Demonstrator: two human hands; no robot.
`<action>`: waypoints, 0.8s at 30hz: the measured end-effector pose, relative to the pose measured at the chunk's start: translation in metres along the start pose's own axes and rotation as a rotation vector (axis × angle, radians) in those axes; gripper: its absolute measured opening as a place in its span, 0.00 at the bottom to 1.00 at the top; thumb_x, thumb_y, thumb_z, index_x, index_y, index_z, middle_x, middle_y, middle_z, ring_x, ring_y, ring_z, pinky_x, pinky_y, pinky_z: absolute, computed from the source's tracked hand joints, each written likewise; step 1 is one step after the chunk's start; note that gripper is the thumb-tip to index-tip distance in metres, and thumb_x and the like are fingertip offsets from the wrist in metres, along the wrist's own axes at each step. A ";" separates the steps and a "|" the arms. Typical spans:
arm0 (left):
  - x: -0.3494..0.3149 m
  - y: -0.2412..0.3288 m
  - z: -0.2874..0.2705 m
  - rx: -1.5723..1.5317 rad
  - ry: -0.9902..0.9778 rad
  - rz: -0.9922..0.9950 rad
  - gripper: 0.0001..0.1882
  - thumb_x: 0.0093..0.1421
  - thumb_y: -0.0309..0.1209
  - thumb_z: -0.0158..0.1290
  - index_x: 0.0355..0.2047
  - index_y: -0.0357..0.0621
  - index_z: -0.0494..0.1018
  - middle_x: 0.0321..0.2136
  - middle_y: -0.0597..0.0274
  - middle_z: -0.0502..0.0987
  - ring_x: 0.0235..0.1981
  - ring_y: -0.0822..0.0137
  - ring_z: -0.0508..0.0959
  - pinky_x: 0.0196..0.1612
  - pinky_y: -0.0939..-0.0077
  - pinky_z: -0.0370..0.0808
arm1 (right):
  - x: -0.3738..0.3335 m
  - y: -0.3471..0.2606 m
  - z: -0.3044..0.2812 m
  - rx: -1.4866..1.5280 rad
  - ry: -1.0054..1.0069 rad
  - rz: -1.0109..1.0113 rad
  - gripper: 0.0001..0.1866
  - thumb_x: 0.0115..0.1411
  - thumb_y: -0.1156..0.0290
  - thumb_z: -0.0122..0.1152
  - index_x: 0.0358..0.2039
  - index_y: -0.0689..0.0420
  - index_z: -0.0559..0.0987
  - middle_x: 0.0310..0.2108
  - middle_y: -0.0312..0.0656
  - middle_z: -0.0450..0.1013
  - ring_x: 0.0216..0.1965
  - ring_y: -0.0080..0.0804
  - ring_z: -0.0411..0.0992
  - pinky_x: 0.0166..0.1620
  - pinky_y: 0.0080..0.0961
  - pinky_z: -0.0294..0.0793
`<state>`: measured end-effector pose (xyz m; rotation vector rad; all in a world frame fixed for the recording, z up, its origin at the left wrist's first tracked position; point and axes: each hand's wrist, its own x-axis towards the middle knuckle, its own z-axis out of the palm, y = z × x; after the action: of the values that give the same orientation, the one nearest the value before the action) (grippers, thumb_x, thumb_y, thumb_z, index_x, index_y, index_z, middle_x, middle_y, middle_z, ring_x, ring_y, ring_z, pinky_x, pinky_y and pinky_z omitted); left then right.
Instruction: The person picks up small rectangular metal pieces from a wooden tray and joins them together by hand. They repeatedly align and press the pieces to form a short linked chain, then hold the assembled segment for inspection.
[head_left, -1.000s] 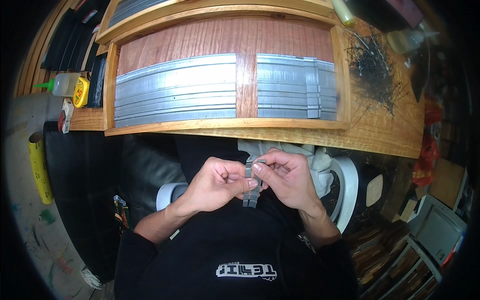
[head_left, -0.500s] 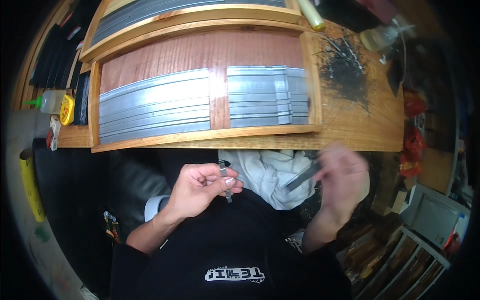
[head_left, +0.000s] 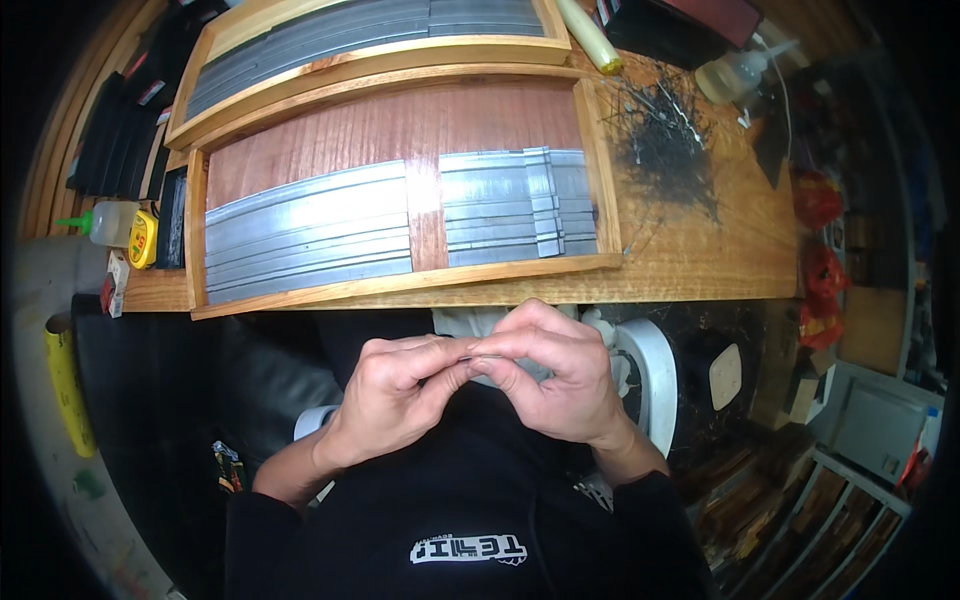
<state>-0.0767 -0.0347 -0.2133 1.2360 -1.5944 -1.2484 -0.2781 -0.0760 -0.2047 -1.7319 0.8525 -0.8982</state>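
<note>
A small thin metal piece [head_left: 470, 352] is sitting right where the two hands are meeting, above the person's lap, and only a short grey sliver of it is showing between the fingertips. The left hand [head_left: 395, 392] is closing its grip on the left end of this piece, with thumb and forefinger pinched together. The right hand [head_left: 545, 375] is pinching the right end in the same way, its fingers curled over so that most of the piece is hidden. The two grips are touching each other at the tips, and the piece is lying across them, about level.

Just behind the right grip a pale cloth [head_left: 470, 322] is lying, partly covered by the hands. To the right of the right grip a white rounded object [head_left: 655, 375] is standing near the wrist.

Further away from the grips, beyond the cloth, the edge of the wooden tabletop [head_left: 700, 270] is running from side to side. On it a shallow wooden tray [head_left: 400, 290] is holding rows of long grey metal strips [head_left: 310, 235], with a reddish board behind them. A second tray [head_left: 380, 50] of the same kind is lying beyond the first one. To the far right of the grips, on the tabletop, a dark heap of thin nails [head_left: 665, 125] is spreading. To the far left a yellow tape measure [head_left: 143, 238] is resting.
</note>
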 end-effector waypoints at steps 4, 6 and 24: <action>0.012 0.003 -0.013 0.136 0.097 0.379 0.17 0.52 0.12 0.64 0.43 0.28 0.82 0.36 0.45 0.86 0.36 0.53 0.88 0.37 0.68 0.84 | 0.019 -0.001 0.002 0.034 -0.033 -0.324 0.13 0.52 0.82 0.75 0.40 0.60 0.87 0.35 0.39 0.77 0.35 0.30 0.76 0.36 0.24 0.75; 0.020 0.000 -0.019 0.239 0.109 0.453 0.18 0.51 0.11 0.63 0.44 0.30 0.82 0.37 0.47 0.86 0.38 0.54 0.88 0.39 0.68 0.85 | 0.030 0.005 0.000 -0.026 -0.009 -0.378 0.14 0.51 0.81 0.77 0.39 0.59 0.88 0.33 0.38 0.76 0.33 0.27 0.75 0.34 0.22 0.75; 0.004 -0.043 -0.008 -0.720 -0.204 -0.674 0.08 0.68 0.25 0.60 0.45 0.33 0.82 0.36 0.52 0.87 0.35 0.64 0.88 0.35 0.80 0.85 | -0.021 0.057 0.040 0.781 0.028 0.679 0.06 0.69 0.75 0.64 0.41 0.64 0.84 0.28 0.36 0.77 0.25 0.14 0.70 0.27 0.13 0.70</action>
<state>-0.0597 -0.0436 -0.2533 1.2011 -0.6929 -2.1767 -0.2618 -0.0573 -0.2732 -0.6826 0.8657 -0.6507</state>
